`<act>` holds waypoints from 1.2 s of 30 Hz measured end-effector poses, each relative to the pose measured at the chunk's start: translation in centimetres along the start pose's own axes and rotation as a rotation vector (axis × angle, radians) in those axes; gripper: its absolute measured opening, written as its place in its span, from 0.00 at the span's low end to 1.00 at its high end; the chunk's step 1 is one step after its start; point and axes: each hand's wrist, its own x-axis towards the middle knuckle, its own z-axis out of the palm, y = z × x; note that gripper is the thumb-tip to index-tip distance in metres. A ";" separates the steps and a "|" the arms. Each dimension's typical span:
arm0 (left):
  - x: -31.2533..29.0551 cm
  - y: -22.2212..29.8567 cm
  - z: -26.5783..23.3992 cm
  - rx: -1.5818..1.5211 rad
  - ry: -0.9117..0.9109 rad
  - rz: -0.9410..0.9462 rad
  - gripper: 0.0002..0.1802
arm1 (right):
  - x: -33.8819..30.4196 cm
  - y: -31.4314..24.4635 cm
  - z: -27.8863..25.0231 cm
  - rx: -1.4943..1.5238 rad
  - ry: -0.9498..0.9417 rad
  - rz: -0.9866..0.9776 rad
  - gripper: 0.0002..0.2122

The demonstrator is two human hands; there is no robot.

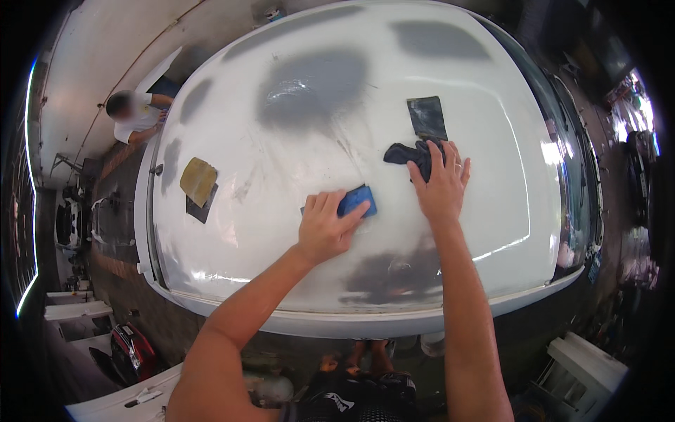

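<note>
A white car roof (pixel 281 246) with several grey patches lies in front of me. My left hand (pixel 325 226) is closed around a blue sanding block (pixel 358 201), which rests on the roof near its middle; a dark edge shows beside my fingers. Further right, my right hand (pixel 443 184) lies palm down with its fingers spread. Its thumb and index finger touch a crumpled dark cloth (pixel 404 154), part of which is hidden under the hand. Just beyond the cloth is a dark sheet of sandpaper (pixel 427 117).
A yellowish sheet (pixel 199 179) overlaps a dark sheet (pixel 202 211) on the roof's left. At the far left, another person (pixel 135 116) leans against the car's side. A red tail light (pixel 133 348) and a white panel (pixel 580 373) stand behind the near edge.
</note>
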 end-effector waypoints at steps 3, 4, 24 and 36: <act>2.2 -4.8 -1.4 0.034 -0.024 -0.091 0.16 | -0.5 -0.4 -0.4 0.010 -0.021 0.002 0.27; 4.2 -8.0 -1.6 0.201 0.092 -0.148 0.14 | -0.2 -1.4 -0.5 0.028 -0.023 -0.015 0.27; -1.7 -4.0 -3.8 0.086 -0.007 -0.011 0.23 | -0.1 -0.4 -0.1 -0.001 -0.006 0.000 0.27; 2.0 -3.5 -1.9 0.091 0.054 -0.137 0.20 | 0.1 -1.4 -0.3 0.004 -0.016 -0.026 0.27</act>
